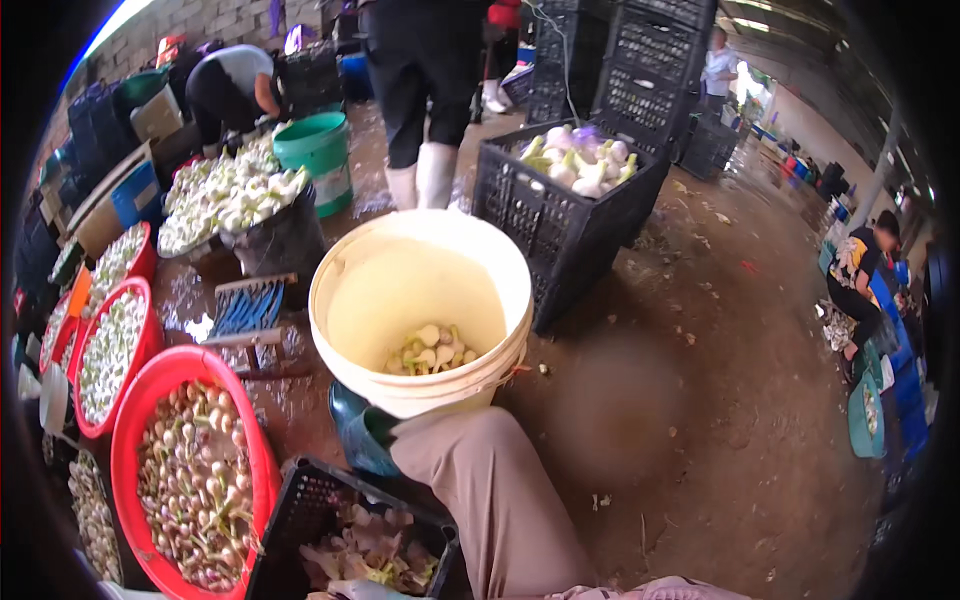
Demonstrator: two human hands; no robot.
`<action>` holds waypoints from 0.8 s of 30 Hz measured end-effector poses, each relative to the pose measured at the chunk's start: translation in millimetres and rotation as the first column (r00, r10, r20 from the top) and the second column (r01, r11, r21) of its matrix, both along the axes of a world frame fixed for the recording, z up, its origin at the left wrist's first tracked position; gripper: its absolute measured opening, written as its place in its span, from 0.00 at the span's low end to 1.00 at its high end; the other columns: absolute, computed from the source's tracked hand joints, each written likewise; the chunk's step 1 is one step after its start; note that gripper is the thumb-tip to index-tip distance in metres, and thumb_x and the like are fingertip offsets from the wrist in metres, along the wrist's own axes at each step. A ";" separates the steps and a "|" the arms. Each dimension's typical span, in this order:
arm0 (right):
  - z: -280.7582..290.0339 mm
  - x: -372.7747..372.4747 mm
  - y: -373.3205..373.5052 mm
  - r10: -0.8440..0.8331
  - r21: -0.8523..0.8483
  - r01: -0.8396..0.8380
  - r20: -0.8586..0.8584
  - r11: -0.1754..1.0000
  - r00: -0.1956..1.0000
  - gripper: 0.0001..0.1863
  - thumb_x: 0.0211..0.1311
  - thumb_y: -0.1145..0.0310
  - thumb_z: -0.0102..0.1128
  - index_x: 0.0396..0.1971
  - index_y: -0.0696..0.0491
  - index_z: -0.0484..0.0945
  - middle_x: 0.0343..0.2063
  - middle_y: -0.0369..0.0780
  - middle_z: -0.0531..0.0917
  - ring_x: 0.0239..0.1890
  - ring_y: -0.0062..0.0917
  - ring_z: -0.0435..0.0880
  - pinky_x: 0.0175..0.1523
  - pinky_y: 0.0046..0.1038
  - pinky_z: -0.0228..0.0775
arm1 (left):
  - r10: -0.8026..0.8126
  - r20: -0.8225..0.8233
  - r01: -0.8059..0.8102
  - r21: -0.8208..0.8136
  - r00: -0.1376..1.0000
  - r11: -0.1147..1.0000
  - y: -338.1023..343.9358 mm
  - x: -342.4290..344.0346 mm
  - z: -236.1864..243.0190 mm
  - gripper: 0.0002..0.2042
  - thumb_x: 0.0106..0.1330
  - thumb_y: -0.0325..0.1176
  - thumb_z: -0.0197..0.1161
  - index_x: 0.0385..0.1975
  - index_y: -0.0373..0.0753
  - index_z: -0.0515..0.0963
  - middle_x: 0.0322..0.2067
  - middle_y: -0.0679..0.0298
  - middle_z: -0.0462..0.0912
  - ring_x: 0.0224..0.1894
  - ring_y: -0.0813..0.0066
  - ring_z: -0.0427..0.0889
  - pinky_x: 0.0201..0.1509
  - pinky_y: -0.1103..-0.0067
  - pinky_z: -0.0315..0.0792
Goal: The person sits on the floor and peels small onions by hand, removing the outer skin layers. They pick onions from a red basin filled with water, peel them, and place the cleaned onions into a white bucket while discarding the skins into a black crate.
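A pale bluish-white shape (368, 590), which looks like the edge of my gloved left hand, shows at the bottom rim over a black crate (290, 515). Its fingers are hidden. In that crate lie garlic bulbs and loose skins (365, 545). My right hand is out of view; striped cloth (660, 588) shows at the lower edge. Straight ahead of my bent knee stands a large cream bucket (415, 390) with a small heap of peeled garlic (432, 350) at its bottom. To the left, a red tub (262, 450) holds many garlic bulbs (195, 470) in water.
More red tubs (150, 335) of garlic line the left. Beyond are a heaped dark basket (275, 235), a green bucket (315, 165) and a small stool (250, 315). Black crates (530, 200) stack ahead right. A standing person (420, 80) and others are around the wet floor.
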State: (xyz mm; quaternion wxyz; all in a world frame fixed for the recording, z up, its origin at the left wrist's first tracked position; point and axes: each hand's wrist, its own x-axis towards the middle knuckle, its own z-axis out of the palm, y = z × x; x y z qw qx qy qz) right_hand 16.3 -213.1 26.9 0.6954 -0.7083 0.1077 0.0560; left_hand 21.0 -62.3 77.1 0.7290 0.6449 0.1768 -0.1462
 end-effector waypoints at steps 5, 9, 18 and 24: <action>-32.3 8.7 30.6 0.003 0.096 -0.041 0.366 0.995 0.930 0.12 0.70 0.63 0.51 0.38 0.55 0.80 0.32 0.46 0.84 0.36 0.39 0.84 0.42 0.34 0.75 | -0.243 -0.083 0.244 0.002 0.967 0.970 6.9 1.6 -32.0 0.23 0.73 0.39 0.54 0.63 0.33 0.67 0.55 0.56 0.77 0.54 0.74 0.77 0.58 0.82 0.68; -9.7 13.6 7.7 0.145 -0.096 -0.127 0.216 0.987 0.965 0.12 0.67 0.62 0.58 0.42 0.55 0.80 0.33 0.46 0.85 0.36 0.37 0.85 0.42 0.33 0.76 | -0.132 -0.021 0.123 -0.240 0.991 0.963 9.7 -2.4 -51.3 0.23 0.64 0.25 0.57 0.60 0.27 0.67 0.51 0.56 0.79 0.41 0.71 0.82 0.40 0.79 0.79; -61.5 31.1 -0.7 -0.297 -0.065 0.302 0.069 0.951 0.952 0.09 0.65 0.68 0.59 0.33 0.60 0.78 0.23 0.41 0.81 0.27 0.20 0.76 0.34 0.28 0.70 | -0.086 -0.154 0.032 -0.326 0.984 0.945 24.7 -11.4 -34.2 0.20 0.70 0.31 0.58 0.58 0.28 0.67 0.42 0.53 0.83 0.31 0.78 0.81 0.33 0.84 0.78; -32.9 30.2 -32.3 -0.209 -0.514 0.175 -0.008 0.840 0.978 0.16 0.59 0.58 0.66 0.40 0.53 0.81 0.33 0.45 0.84 0.32 0.32 0.83 0.40 0.31 0.74 | -0.013 -0.104 -0.046 -0.549 0.994 0.834 47.9 -14.8 -23.7 0.21 0.70 0.33 0.58 0.59 0.29 0.67 0.40 0.54 0.82 0.30 0.78 0.79 0.30 0.85 0.73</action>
